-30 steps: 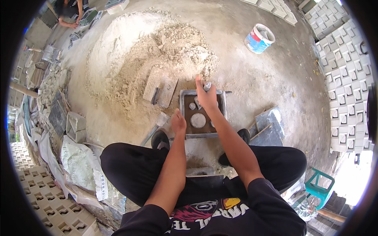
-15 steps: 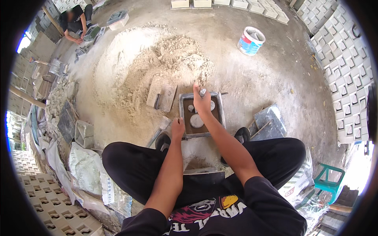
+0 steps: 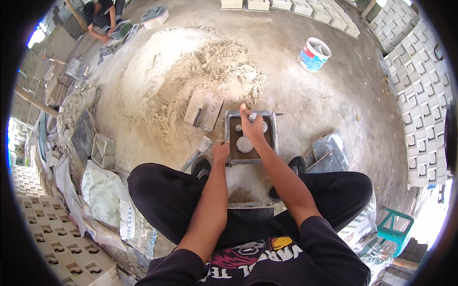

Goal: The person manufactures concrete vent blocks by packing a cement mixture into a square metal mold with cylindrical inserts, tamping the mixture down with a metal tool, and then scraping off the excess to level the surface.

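Currently your right hand (image 3: 251, 127) is wrapped around a grey round-topped handle (image 3: 252, 116), over the square grey mould frame (image 3: 227, 131) on the floor before you. Your left hand (image 3: 221, 151) is curled at the frame's left side; I cannot tell whether it grips anything. One large pale round disc (image 3: 244, 144) sits inside the frame's nearer half, left of your right forearm.
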`<state>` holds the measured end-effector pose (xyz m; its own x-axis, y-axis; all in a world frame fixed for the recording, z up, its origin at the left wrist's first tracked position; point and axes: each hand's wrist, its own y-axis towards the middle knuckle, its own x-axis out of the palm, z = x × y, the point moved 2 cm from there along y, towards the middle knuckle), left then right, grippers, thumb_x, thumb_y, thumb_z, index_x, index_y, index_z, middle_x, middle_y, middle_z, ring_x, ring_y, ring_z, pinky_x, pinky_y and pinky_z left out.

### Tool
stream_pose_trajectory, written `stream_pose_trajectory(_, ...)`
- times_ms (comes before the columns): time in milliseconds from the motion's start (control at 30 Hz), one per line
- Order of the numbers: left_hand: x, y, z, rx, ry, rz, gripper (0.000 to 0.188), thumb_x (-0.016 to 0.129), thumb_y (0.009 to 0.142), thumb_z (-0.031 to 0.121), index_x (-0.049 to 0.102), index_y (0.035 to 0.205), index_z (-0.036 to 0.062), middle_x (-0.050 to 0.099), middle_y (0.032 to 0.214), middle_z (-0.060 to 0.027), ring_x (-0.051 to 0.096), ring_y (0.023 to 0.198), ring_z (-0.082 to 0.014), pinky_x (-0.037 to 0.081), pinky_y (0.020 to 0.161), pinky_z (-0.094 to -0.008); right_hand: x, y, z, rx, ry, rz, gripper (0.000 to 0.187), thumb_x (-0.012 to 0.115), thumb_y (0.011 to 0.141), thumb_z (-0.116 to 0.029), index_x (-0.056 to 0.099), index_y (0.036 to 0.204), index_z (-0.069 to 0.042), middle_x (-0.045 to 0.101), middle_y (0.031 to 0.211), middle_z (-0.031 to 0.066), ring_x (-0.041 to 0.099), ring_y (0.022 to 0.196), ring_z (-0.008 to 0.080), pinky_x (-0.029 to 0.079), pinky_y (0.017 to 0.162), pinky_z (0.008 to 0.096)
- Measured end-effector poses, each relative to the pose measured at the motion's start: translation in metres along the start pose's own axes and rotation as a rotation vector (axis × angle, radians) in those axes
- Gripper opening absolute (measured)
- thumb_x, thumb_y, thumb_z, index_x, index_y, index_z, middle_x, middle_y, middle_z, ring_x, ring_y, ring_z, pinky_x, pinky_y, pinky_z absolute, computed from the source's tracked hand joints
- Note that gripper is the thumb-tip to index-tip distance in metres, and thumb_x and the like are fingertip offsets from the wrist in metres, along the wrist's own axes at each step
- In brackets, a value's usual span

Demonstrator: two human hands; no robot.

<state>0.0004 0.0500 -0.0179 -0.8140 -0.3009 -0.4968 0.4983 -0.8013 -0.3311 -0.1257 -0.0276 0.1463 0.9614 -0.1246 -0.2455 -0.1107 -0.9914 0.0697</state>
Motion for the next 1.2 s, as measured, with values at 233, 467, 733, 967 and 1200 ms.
stream_pose_trajectory(233,-0.007,-0.003,-0.003,-0.263,-0.295,-0.094,0.03,0.072,0.08,0.026,0.072,0.093,-0.0013,0.067,0.075,-0.009,0.061,0.07,-0.0191,0.047,0.067,-0.0342,-0.023,0.002,-0.072,-0.209,0.09,-0.106,0.053,0.047,0.099,-0.043,0.048,0.063,-0.003,0.046,0.055,-0.0003,0.043,0.054,0.0076,0.033,0.049,0.0275)
stream_pose_trajectory(467,-0.001,-0.003,-0.009,-0.292,-0.453,-0.089,0.026,0.075,0.08,0.024,0.073,0.094,0.0032,0.049,0.056,0.0035,0.043,0.047,-0.0086,0.035,0.044,-0.0287,-0.005,-0.008,-0.069,-0.246,0.118,-0.152,0.055,0.049,0.097,-0.045,0.047,0.062,-0.002,0.046,0.054,-0.0008,0.042,0.052,0.008,0.033,0.047,0.0273)
stream_pose_trajectory(733,-0.011,0.002,-0.011,-0.339,-0.328,-0.09,0.031,0.074,0.077,0.026,0.073,0.092,-0.0013,0.069,0.075,-0.0115,0.062,0.068,-0.0162,0.047,0.066,-0.0327,0.022,-0.029,-0.04,-0.186,0.159,-0.192,0.05,0.06,0.093,-0.038,0.047,0.063,0.0,0.038,0.051,-0.0012,0.033,0.055,0.007,0.032,0.046,0.0304)
stream_pose_trajectory(967,-0.008,0.006,-0.018,-0.287,-0.303,-0.096,0.03,0.073,0.077,0.028,0.073,0.088,-0.0002,0.069,0.073,-0.015,0.062,0.065,-0.0189,0.047,0.064,-0.0363,0.047,-0.024,-0.029,-0.202,0.005,-0.273,0.052,0.056,0.095,-0.043,0.05,0.063,-0.002,0.044,0.053,-0.0051,0.038,0.051,0.0085,0.032,0.047,0.0318)
stream_pose_trajectory(1200,-0.003,0.006,-0.018,-0.397,-0.383,-0.13,0.033,0.073,0.076,0.03,0.073,0.09,-0.0001,0.068,0.073,-0.012,0.062,0.064,-0.021,0.048,0.058,-0.0362,0.027,-0.014,-0.078,0.049,0.025,-0.278,0.055,0.059,0.092,-0.043,0.05,0.057,-0.002,0.046,0.05,0.0014,0.04,0.054,0.0082,0.036,0.05,0.0321)
